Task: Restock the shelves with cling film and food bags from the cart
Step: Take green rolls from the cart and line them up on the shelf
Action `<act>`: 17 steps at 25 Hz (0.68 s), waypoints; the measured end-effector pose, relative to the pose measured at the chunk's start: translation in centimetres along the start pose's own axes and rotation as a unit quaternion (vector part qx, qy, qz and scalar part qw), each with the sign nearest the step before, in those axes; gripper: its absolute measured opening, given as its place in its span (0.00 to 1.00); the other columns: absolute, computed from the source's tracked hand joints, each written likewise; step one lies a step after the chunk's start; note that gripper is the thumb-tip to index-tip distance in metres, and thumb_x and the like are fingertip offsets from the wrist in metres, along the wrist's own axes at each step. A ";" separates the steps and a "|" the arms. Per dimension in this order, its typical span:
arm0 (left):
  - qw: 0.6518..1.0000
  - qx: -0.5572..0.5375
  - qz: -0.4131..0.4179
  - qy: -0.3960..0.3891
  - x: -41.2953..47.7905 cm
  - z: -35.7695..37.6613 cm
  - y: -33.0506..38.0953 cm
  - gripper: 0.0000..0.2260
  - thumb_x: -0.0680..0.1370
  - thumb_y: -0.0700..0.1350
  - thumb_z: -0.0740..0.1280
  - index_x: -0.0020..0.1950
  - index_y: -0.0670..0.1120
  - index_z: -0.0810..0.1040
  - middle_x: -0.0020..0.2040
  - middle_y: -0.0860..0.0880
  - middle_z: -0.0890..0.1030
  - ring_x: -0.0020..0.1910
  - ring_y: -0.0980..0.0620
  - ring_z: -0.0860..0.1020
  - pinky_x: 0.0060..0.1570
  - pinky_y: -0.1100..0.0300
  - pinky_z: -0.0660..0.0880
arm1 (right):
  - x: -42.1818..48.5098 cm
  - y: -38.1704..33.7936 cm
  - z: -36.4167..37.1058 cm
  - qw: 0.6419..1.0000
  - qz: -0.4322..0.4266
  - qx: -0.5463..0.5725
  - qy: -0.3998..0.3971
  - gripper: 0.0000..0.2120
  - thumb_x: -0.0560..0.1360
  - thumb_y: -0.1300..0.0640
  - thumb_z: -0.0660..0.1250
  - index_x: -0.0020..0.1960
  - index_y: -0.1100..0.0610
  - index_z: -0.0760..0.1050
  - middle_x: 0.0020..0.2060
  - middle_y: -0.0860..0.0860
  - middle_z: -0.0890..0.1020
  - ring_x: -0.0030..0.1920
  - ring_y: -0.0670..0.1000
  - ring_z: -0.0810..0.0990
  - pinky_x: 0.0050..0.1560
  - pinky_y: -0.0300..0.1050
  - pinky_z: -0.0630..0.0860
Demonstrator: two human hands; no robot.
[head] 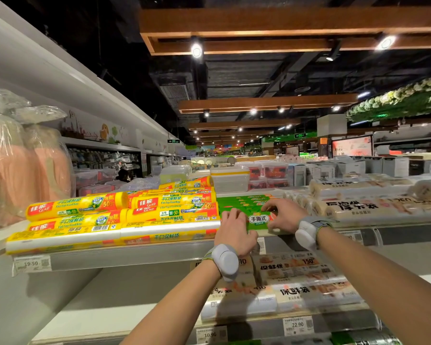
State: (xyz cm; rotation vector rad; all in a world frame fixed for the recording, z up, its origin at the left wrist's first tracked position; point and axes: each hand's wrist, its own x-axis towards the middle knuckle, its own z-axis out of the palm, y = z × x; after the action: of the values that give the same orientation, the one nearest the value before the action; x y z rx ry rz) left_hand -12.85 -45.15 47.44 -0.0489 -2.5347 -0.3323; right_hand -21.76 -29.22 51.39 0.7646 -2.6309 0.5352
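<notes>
Head-height view in a supermarket aisle, looking over the top shelf (135,255) w/ both forearms reaching in from below. The left hand (232,229) and right hand (283,216) hold one green pack (258,218) btwn them at the shelf's front edge. The pack is a flat box w/ a white oval label. Left fingers (230,214) are curled together over the pack's left end; right fingers (269,207) are bent and pinch its right end, thumb low on the near side. The pack lies in front of a row of matching green packs (239,204) running back on the same shelf. Just left of it, touching, is a stack of yellow food bag rolls (125,215) lying sideways, approx three layers high. To the right lie pale rolls (358,207) w/ dark lettering. Each wrist wears a grey band: left band (225,261), right band (306,231). The shelf below carries more clear-wrapped bag rolls (296,277). Price tags (31,264) are clipped to the shelf rails. Far left, peach bundles (23,165) sit in clear wrap. Behind the yellow rolls stand clear plastic containers (230,179), w/ more displays beyond under ceiling spotlights.
</notes>
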 end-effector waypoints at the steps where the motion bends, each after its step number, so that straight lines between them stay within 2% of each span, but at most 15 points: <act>1: 1.000 0.000 -0.001 0.001 0.0 0.0 0.1 0.21 0.78 0.51 0.62 0.69 0.44 0.71 0.67 0.48 0.68 0.67 0.47 0.61 0.69 0.53 0.64 | 0.0 0.0 -0.1 1.000 -0.002 -0.002 -0.003 0.26 0.65 0.55 0.76 0.62 0.47 0.77 0.59 0.47 0.79 0.54 0.47 0.75 0.56 0.48 0.77; 7: 1.000 -0.002 0.001 -0.005 -0.1 -0.2 0.2 0.22 0.77 0.53 0.62 0.68 0.44 0.72 0.67 0.48 0.68 0.68 0.47 0.62 0.68 0.51 0.66 | 0.1 0.1 0.1 1.000 0.005 -0.026 -0.002 0.28 0.63 0.54 0.77 0.62 0.47 0.77 0.58 0.47 0.80 0.54 0.48 0.76 0.56 0.49 0.77; 10: 1.000 0.002 -0.003 0.006 0.0 -0.2 0.1 0.21 0.78 0.52 0.62 0.68 0.43 0.72 0.66 0.48 0.69 0.68 0.47 0.63 0.68 0.52 0.67 | 0.4 -0.2 0.2 1.000 0.010 -0.023 0.006 0.28 0.63 0.56 0.77 0.62 0.49 0.77 0.59 0.48 0.80 0.51 0.47 0.75 0.55 0.46 0.77; 12: 1.000 0.002 0.000 0.003 0.0 -0.3 0.1 0.20 0.78 0.52 0.61 0.67 0.43 0.72 0.66 0.47 0.70 0.68 0.47 0.64 0.67 0.51 0.67 | 0.3 -0.5 0.4 1.000 0.011 -0.018 0.002 0.29 0.65 0.55 0.77 0.64 0.50 0.75 0.60 0.49 0.79 0.53 0.48 0.75 0.55 0.45 0.76; 14: 1.000 -0.019 -0.008 0.013 -0.1 -0.6 0.1 0.18 0.78 0.50 0.61 0.66 0.44 0.73 0.65 0.47 0.71 0.67 0.47 0.65 0.65 0.51 0.69 | -0.2 -0.8 0.7 0.999 0.015 0.028 0.013 0.30 0.67 0.51 0.76 0.67 0.48 0.73 0.63 0.49 0.77 0.58 0.50 0.75 0.59 0.47 0.74; 17: 0.994 -0.063 0.004 0.087 -0.2 -0.4 1.1 0.15 0.79 0.48 0.61 0.62 0.45 0.75 0.61 0.47 0.73 0.63 0.48 0.68 0.63 0.53 0.69 | -2.3 -0.8 1.2 0.985 0.012 0.139 0.097 0.24 0.70 0.50 0.72 0.65 0.46 0.73 0.62 0.49 0.76 0.63 0.50 0.72 0.65 0.50 0.71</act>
State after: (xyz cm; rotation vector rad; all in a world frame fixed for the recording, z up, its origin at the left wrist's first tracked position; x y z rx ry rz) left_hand -12.38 -44.19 47.86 -0.0758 -2.3387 -0.4719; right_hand -19.70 -29.39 49.62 0.7213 -2.4167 0.9487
